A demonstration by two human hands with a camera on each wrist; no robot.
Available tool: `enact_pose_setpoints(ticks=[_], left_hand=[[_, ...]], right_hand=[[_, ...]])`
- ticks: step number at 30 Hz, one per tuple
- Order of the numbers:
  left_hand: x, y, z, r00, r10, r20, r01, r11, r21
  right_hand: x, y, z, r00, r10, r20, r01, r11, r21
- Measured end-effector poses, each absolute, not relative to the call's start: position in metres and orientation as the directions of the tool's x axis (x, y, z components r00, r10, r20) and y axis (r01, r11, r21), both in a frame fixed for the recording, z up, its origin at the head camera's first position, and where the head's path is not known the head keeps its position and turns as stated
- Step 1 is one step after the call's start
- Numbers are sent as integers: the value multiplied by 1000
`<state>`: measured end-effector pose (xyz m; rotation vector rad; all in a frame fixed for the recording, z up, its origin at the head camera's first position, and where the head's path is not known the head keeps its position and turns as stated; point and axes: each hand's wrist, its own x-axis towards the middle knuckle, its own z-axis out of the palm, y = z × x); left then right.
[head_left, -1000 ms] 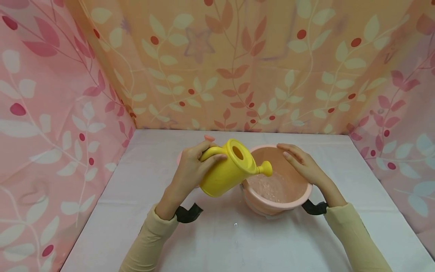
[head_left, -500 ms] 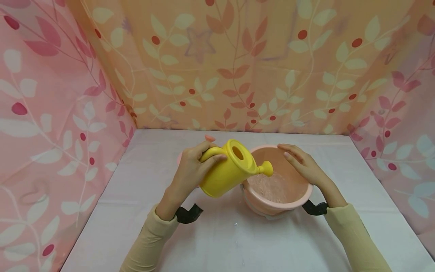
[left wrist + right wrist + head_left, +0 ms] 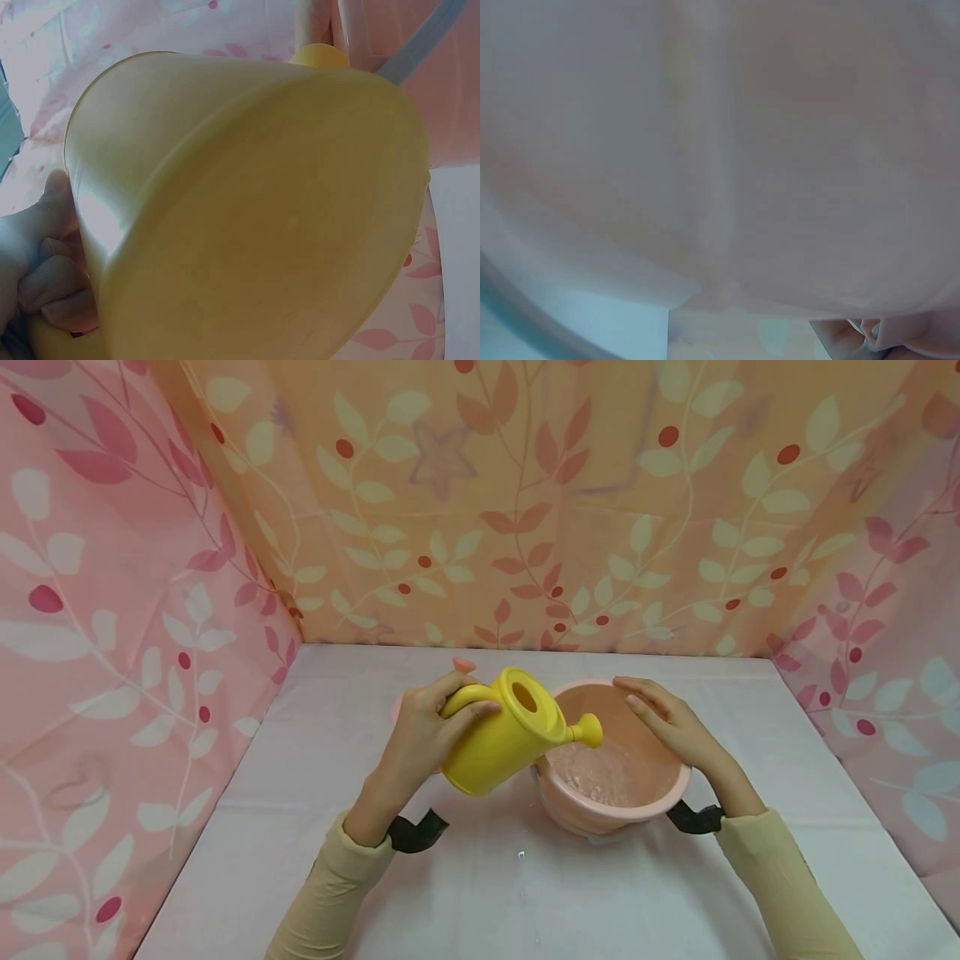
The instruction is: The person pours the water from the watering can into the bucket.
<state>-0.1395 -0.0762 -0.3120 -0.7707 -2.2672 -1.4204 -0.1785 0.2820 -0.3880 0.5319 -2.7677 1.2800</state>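
My left hand (image 3: 431,722) grips the handle of a yellow watering can (image 3: 495,747), tilted to the right, its spout rose over a pink bucket (image 3: 588,814). In the left wrist view the can's round base (image 3: 285,210) fills the middle, with curled fingers (image 3: 56,281) at its left. Rippling water (image 3: 596,772) lies in the bottom of the bucket. My right hand (image 3: 671,722) holds the bucket's far right rim, thumb inside the wall and other fingers over the edge. The bucket's pale wall (image 3: 817,187), blurred, takes up most of the right wrist view.
A pink object (image 3: 463,665) stands behind my left hand, mostly hidden by it. Small water drops (image 3: 521,856) lie on the white table (image 3: 450,902) in front of the bucket. Floral cloth (image 3: 517,527) walls in the table at the back and both sides.
The ripples on the water in the bucket have shifted and spread. Both hands, the watering can and the bucket keep their places.
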Motion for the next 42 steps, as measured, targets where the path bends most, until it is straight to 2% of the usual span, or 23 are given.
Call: enact_pose_setpoints(ticks=[14,25,34,42], left_hand=[[-139,-77,-313,-781,260,568,624,331,708],[-139,-77,-313,-802,252,542,598,348,722],[-140,-76,-312,-800,254,544,601,343,722],[-140,-75,-311,-801,259,539,598,347,722]], right_hand=[[-178,281,-388,-941,-287,179,-322,596,-736],[-178,281,-387,-937,-301,175,-328,590,-738],[-168,269,-368,-939,-300,166,-320,590,-741],[-179,281,-387,-946,-276,173,-309,591,-745]])
